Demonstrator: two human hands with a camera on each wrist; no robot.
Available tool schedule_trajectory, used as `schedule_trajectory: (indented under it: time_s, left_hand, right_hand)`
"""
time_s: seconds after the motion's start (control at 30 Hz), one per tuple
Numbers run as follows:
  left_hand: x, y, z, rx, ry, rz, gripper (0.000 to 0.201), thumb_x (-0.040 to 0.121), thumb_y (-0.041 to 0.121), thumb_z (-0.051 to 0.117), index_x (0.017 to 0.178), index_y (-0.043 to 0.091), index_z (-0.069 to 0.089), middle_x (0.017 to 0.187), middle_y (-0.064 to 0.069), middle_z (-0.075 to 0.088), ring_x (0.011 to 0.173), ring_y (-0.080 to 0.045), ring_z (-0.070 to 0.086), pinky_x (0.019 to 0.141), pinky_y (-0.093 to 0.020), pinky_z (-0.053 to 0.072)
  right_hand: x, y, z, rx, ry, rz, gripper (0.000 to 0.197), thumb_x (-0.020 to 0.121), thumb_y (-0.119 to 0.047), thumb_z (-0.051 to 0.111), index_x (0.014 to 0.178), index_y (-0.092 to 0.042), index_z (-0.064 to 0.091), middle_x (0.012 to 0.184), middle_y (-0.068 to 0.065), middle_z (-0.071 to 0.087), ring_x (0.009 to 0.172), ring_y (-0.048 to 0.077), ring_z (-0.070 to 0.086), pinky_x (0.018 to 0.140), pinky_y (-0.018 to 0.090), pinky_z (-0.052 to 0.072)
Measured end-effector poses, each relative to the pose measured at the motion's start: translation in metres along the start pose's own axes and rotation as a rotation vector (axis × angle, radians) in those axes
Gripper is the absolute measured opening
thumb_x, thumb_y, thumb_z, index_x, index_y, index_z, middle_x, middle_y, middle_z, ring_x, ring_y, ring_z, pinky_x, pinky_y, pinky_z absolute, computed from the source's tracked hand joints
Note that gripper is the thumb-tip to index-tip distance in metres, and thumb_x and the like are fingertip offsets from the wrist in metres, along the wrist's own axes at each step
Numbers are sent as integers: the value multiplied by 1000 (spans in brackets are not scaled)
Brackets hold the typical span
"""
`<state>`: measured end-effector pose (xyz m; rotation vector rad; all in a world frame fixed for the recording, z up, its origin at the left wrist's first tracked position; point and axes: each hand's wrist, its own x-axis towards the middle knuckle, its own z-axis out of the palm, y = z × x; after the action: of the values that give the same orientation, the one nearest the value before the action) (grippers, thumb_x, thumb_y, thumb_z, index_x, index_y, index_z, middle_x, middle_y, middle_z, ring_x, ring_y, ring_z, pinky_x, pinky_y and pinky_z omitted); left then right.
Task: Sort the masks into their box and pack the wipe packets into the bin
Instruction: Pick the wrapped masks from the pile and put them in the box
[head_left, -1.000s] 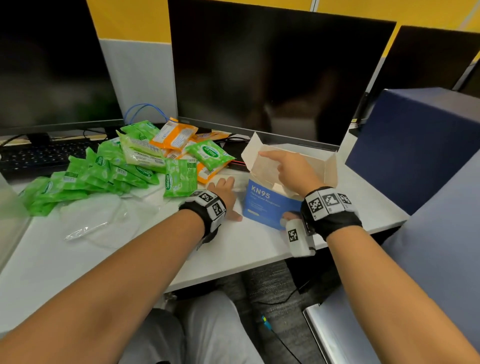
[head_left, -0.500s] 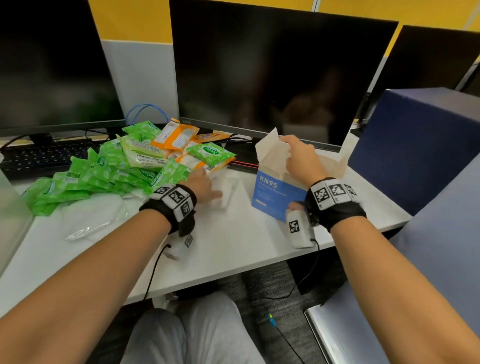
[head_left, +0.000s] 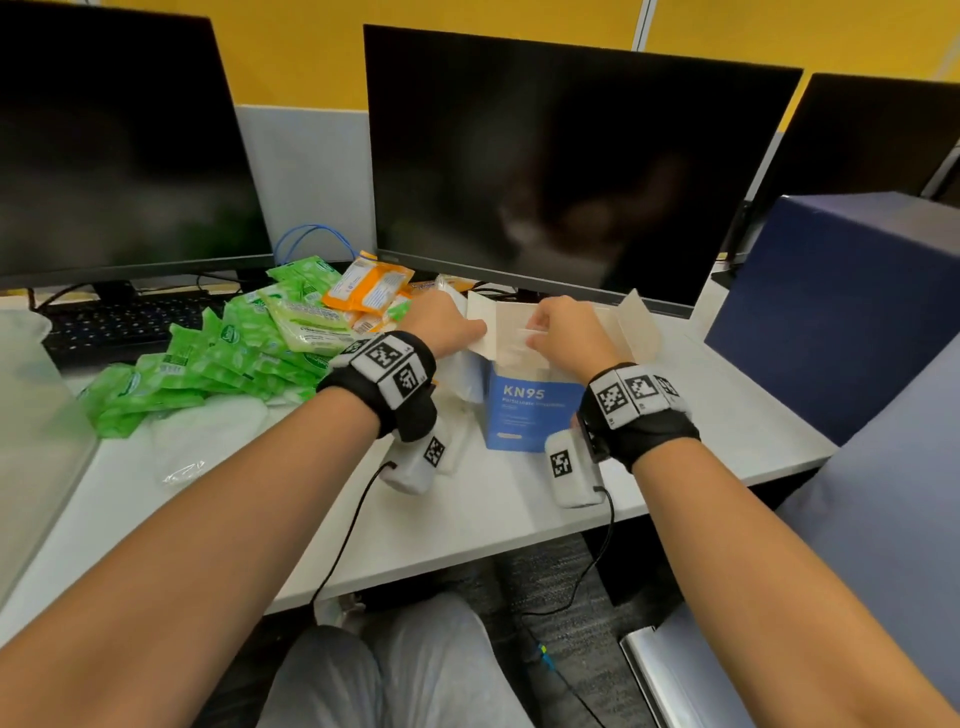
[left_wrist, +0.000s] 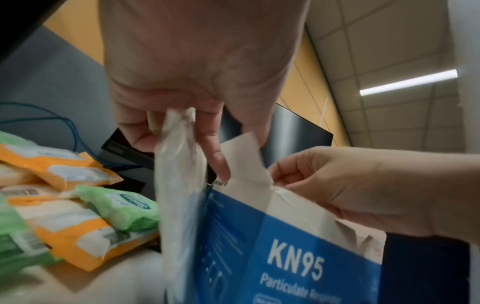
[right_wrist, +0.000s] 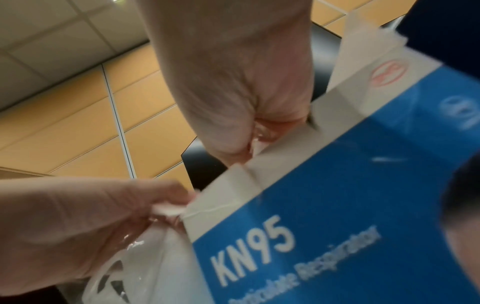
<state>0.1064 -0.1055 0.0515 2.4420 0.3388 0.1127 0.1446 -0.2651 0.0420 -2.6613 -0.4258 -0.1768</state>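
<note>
Left hand (head_left: 441, 325) newly at one box (head_left: 530, 410) (mask (left_wrist: 179, 185) pinched)

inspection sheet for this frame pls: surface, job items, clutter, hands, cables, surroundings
Surface: white desk, partly covered.
Job's things: KN95 box upright, flaps open; bagged mask hanging beside it; wipe packets piled left; clear bin at the left edge.
Clutter: keyboard.
Hands: left hand grips the bagged mask; right hand pinches a box flap.
Cables: blue cable behind the packets; wrist leads hang off the desk edge.
Surroundings: three dark monitors, blue partition.
</note>
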Motion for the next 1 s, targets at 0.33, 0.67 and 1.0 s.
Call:
schedule_trajectory:
  time_s: [0.33, 0.67, 1.0]
  left_hand:
    - [-7, 0, 7, -68, -15, -36, 29, 89, 26, 58, 66, 13, 47, 70, -5, 46, 74, -19, 50, 54, -22, 34]
    - [-17, -15, -25, -159, 111, 62, 23, 94, 17, 52, 76, 9, 65, 76, -7, 60, 79, -24, 56, 62, -25, 41]
    - [-6, 6, -33, -775, 379, 321, 40, 89, -2, 45, 118, 25, 46, 121, -8, 52, 98, -19, 51, 81, -29, 46]
  right_hand:
    - [-2, -12, 2, -158, -160, 135, 29, 93, -21, 57, 117, -4, 59, 118, 14, 63, 107, 28, 60, 88, 32, 47]
    - [-8, -24, -1, 457, -387, 234, 50, 102, -43, 27, 114, -8, 60, 100, 12, 66, 94, 26, 62, 86, 35, 44]
    - [-4, 2, -8, 1252, -485, 419, 92, 79, -85, 13, 133, -19, 49, 122, 21, 57, 89, 40, 66, 83, 44, 52]
